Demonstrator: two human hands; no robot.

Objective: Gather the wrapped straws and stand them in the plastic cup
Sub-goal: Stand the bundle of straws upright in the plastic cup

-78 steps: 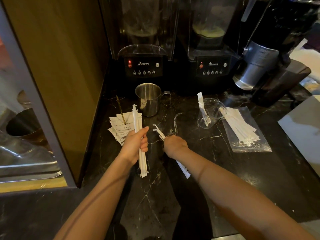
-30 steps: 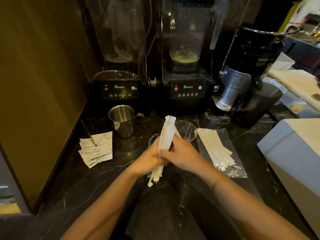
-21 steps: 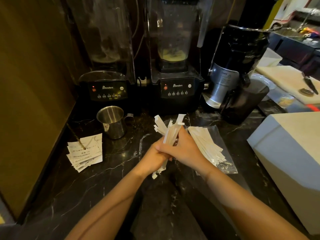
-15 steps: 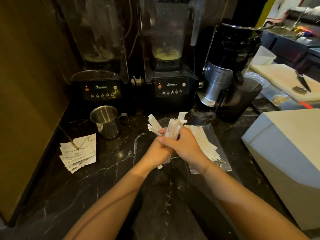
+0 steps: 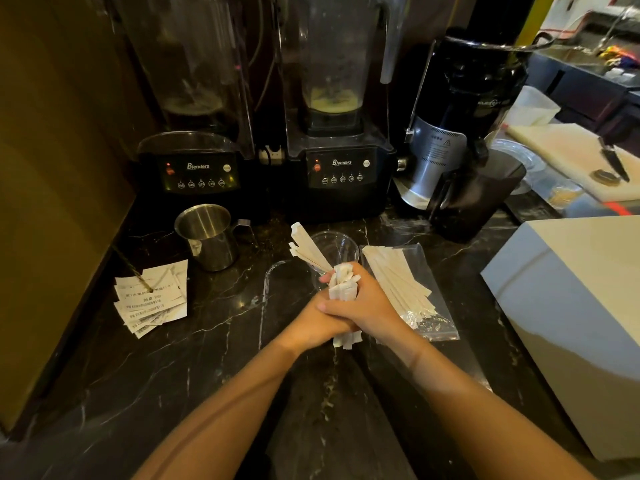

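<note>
Two bare forearms, entering from the lower edge and converging at centre. Left hand (image 5: 313, 329): curled closed, set beneath and partly covered by the right. Right hand (image 5: 360, 306): closed in a grip over the left, fingers (image 5: 332, 308) wrapped leftward, wrist angled inward.

In front of me, both blender bases read "Blenders": the left blender (image 5: 197, 166) and the right blender (image 5: 341, 162). The juicer (image 5: 490, 102) carries a brand I can't make out, and the print on the receipts (image 5: 152, 299) is too small to read.
</note>
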